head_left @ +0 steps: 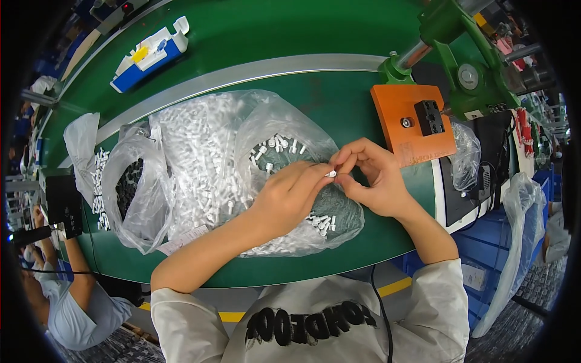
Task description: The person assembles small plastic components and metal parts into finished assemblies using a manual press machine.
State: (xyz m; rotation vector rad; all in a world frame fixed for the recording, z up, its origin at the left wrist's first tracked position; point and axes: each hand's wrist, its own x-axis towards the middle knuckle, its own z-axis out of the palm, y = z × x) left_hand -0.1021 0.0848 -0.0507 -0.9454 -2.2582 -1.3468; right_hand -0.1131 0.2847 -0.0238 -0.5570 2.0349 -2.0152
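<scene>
My left hand reaches over a clear plastic bag full of small white plastic parts. Its fingers are pinched on one small white plastic part. Opposite it, my right hand is closed too, with curled fingers and a thumb meeting the same part. Both sets of fingertips touch, so most of the part is hidden. Below my hands, the bag's open mouth shows loose white parts on its clear film, and more loose parts lie beyond them.
A second clear bag holds small black parts at left. A green press with an orange base plate stands at the far right. A blue-and-white box sits beyond the metal rail. Blue crates stand at right; a co-worker sits at left.
</scene>
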